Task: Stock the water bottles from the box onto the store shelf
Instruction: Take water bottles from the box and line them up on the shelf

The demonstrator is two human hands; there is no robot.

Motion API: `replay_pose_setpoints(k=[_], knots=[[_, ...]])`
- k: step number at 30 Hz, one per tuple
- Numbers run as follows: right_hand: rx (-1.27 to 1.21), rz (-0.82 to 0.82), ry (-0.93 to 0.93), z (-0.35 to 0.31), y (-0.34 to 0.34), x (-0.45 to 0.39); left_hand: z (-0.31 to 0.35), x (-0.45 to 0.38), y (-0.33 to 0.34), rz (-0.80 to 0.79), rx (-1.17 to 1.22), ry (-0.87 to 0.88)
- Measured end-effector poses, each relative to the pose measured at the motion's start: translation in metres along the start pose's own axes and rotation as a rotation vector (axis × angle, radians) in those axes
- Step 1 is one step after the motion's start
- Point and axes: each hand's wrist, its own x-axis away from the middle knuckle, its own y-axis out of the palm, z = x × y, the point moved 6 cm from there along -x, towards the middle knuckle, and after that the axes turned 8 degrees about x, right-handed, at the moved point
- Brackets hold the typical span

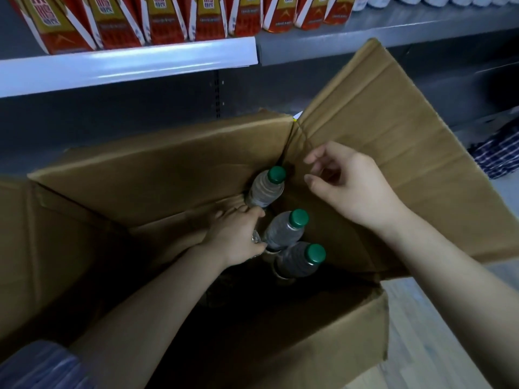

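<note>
Open cardboard box (196,161) on the floor below the store shelf (126,66), flaps splayed wide; three green-capped water bottles (283,234) upright inside, lined from the far corner toward the near right, the rest of the box floor dark and hard to read. Left hand (236,237) deep in the box, fingers wrapped low around the middle bottle and pressed against the base of the far bottle (265,189); exact grip partly hidden, but closed on the middle bottle as far as can be told. Right hand (354,186) above the box's right wall, fingers loosely curled and apart, holding nothing, close to the right flap (393,113) without clearly touching it. Red drink cartons (168,21) filling the shelf above. Risks, judged: a low one-handed grip may let the bottle tip or slip on the lift; crowding fingers could topple the far bottle or the near bottle (302,261); the tall flap might catch the rising bottle.
</note>
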Motion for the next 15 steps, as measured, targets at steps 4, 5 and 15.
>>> replay_pose_setpoints(k=[4,5,15], knots=[[0.073,0.007,-0.039,0.007,0.005,-0.003,0.000,-0.013,0.011,0.000,0.009,0.011],[0.084,0.004,-0.049,0.007,0.007,-0.004,0.001,-0.017,0.014,-0.007,0.020,0.015],[0.088,-0.012,-0.112,-0.002,0.016,-0.016,-0.005,-0.038,0.043,-0.070,0.310,0.034]])
